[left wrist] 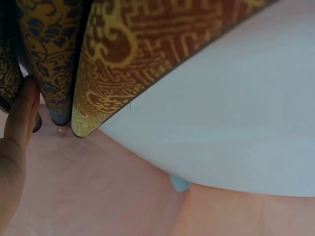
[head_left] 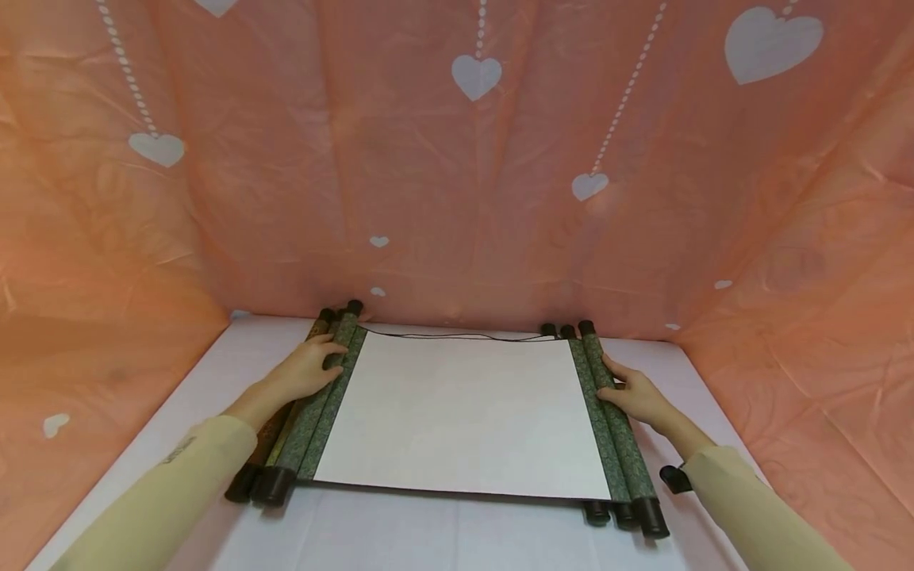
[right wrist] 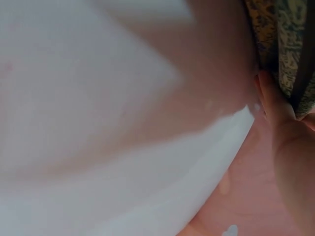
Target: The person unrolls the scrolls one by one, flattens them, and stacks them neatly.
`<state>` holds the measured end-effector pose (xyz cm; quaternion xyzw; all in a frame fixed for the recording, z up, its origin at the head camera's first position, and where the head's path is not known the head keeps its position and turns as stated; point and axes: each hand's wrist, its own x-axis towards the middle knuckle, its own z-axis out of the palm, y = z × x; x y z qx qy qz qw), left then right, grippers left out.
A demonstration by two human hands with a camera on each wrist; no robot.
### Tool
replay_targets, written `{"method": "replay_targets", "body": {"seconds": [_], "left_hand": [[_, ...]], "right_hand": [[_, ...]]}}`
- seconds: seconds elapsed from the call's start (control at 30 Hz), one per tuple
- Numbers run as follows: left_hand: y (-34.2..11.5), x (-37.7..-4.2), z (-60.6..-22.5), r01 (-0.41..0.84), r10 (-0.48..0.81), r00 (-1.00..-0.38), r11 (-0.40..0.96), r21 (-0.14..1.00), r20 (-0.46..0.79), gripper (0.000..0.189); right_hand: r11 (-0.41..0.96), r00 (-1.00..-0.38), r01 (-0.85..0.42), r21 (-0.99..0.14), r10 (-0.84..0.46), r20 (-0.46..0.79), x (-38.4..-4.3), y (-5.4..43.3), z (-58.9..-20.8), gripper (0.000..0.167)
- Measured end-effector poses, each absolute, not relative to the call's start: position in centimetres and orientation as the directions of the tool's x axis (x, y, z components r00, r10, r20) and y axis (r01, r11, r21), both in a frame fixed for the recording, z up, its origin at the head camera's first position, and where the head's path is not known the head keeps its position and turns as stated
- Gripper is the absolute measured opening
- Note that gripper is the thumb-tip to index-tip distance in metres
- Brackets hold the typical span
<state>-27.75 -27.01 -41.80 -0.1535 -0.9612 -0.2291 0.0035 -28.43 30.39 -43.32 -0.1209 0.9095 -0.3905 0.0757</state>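
Observation:
An unrolled hanging scroll (head_left: 464, 412) with a plain white sheet and green patterned borders lies on the table, a roll with black end knobs at each side. My left hand (head_left: 307, 369) holds its left green roll, fingers and thumb over the top. In the left wrist view the fingers (left wrist: 24, 110) reach against the side of a dark roll. On the other side my right hand (head_left: 639, 392) grips the right green roll, thumb on top and fingers behind. In the right wrist view the fingers (right wrist: 270, 96) press beside patterned rolls; the fingertips are partly hidden.
Brown patterned rolls (left wrist: 123, 54) lie left of the scroll, beside my left hand. More black-ended rolls (head_left: 596, 511) show under its right side. A dark cord (head_left: 464, 336) runs along the far edge. White cloth (head_left: 385, 531) covers the table; pink heart-printed sheets (head_left: 428, 198) hang around it.

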Motion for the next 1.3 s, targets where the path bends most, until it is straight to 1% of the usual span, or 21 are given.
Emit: {"method": "replay_targets", "body": {"seconds": [0.3, 0.73, 0.9, 1.03, 1.2, 1.3], "left_hand": [[-26.9, -27.8, -42.3, 0.273, 0.255, -0.962, 0.856, 0.439, 0.101, 0.037], [-26.8, -28.1, -43.3, 0.284, 0.257, -0.959, 0.846, 0.451, 0.122, 0.036], [-26.6, -27.8, -43.2, 0.283, 0.262, -0.959, 0.854, 0.436, 0.110, 0.038], [-26.3, -27.3, -43.2, 0.269, 0.259, -0.962, 0.868, 0.417, 0.080, 0.039], [-26.2, -27.1, -43.7, 0.267, 0.256, -0.963, 0.880, 0.394, 0.080, 0.038], [-26.3, -27.2, -44.0, 0.269, 0.257, -0.963, 0.894, 0.358, 0.080, 0.038]], "right_hand": [[0.656, -0.951, -0.147, -0.740, -0.299, -0.077, -28.8, 30.5, -43.9, 0.077], [0.633, -0.947, -0.133, -0.763, -0.308, -0.090, -28.8, 30.9, -44.1, 0.078], [0.604, -0.943, -0.118, -0.788, -0.317, -0.101, -28.7, 31.1, -44.0, 0.080], [0.581, -0.937, -0.070, -0.811, -0.318, -0.147, -28.7, 31.2, -44.2, 0.082], [0.601, -0.931, -0.043, -0.798, -0.314, -0.187, -28.8, 31.5, -44.2, 0.084], [0.620, -0.929, -0.025, -0.784, -0.304, -0.211, -28.9, 31.7, -44.3, 0.084]]}}
